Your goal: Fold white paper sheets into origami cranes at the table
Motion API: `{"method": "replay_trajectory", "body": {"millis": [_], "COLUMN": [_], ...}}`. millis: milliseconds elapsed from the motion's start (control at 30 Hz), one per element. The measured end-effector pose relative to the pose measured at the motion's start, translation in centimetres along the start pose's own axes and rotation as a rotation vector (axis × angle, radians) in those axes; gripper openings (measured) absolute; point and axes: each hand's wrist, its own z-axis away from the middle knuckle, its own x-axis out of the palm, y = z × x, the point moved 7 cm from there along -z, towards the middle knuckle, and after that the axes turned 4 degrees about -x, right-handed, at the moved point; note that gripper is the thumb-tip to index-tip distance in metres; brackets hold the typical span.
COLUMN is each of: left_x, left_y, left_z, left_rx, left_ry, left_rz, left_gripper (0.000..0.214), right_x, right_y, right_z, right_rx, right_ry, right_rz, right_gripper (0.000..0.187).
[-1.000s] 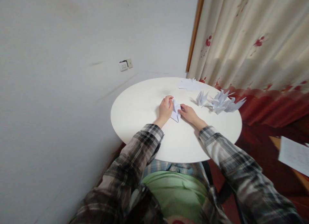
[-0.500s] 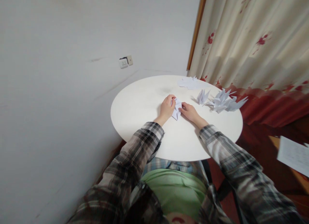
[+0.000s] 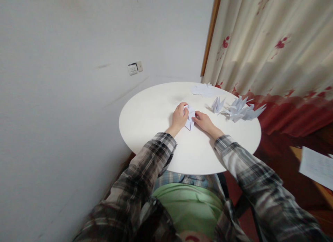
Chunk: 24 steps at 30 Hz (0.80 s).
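Observation:
A small folded white paper lies on the round white table, its pointed lower end toward me. My left hand curls over the paper's left side, fingers bent and pressing on it. From the right, my right hand grips the paper's edge with thumb and fingertips. Part of the paper is hidden under the left fingers, so its exact fold cannot be made out.
One folded paper crane stands right of my hands, and a cluster of paper cranes sits near the right edge. Flat white sheets lie at the back. The wall rises at the left, a curtain at the right.
Both hands stay at nearly the same place on the paper. The paper's lower part looks slightly more spread and flat; the view has shifted a touch.

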Motion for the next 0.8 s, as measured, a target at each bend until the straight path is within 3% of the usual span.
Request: {"method": "replay_trajectory", "body": {"millis": [800], "left_x": [-1.4], "left_y": [0.5], "left_z": [0.0], "left_rx": [0.105], "left_ry": [0.169], "left_rz": [-0.024], "left_gripper": [0.022], "right_x": [0.3], "right_y": [0.3], "right_z": [-0.1], "right_rx": [-0.001], "right_ry": [0.0], "right_rz": [-0.007], "right_gripper": [0.033]}}
